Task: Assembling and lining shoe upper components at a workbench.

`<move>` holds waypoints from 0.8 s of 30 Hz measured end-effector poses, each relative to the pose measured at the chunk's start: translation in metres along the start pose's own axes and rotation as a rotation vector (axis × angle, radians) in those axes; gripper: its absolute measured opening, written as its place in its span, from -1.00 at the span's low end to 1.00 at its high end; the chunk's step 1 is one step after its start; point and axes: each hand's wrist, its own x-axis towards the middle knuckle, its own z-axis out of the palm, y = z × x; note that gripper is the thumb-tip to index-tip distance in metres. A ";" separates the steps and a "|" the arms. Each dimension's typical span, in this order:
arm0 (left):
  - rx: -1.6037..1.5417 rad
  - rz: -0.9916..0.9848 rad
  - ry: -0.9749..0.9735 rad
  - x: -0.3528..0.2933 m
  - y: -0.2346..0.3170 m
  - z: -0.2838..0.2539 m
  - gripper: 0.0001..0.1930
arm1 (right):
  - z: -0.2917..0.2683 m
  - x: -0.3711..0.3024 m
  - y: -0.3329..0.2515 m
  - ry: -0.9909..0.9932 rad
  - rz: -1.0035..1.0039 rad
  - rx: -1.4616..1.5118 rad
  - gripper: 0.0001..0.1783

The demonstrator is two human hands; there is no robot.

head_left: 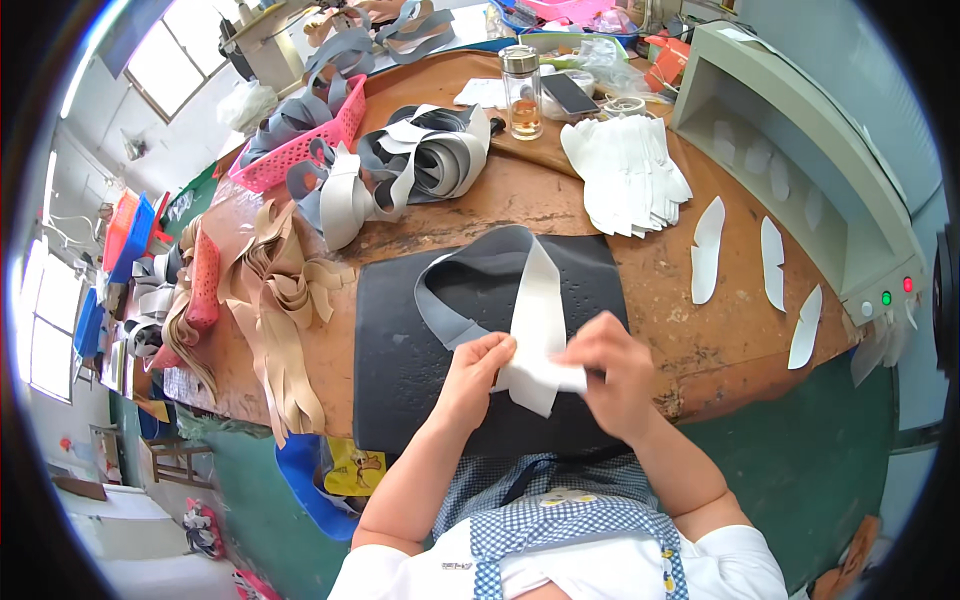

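A long strip point(538, 290), grey on one face and white on the other, stands in a loop over the black mat point(390, 330). My left hand point(472, 378) pinches it between thumb and fingers where its ends come together. On the other side, my right hand point(612, 372) is closed on a small white end point(570, 379) that sticks out sideways from the strip. I cannot tell whether that end belongs to the strip or is a separate piece; the fingers partly cover it. A pointed white tip hangs below, between my hands.
Grey and white strip coils point(430, 155) and tan strips point(285, 300) lie to the left, near a pink basket point(345, 115). White cut pieces point(625, 170), a glass bottle point(522, 95) and a phone point(570, 94) lie behind the mat. A grey machine point(850, 180) stands at right, beside loose white pieces point(707, 250).
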 end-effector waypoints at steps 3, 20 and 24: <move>-0.031 0.015 0.078 0.014 0.010 0.000 -0.76 | -0.021 -0.002 -0.029 0.032 -0.231 0.142 -0.84; 0.238 0.819 0.357 0.001 0.157 -0.026 -0.76 | -0.027 -0.001 0.019 0.095 0.879 0.808 -0.61; 0.406 0.468 0.030 0.003 0.083 -0.005 -0.84 | -0.030 -0.010 0.030 0.086 0.881 0.895 -0.67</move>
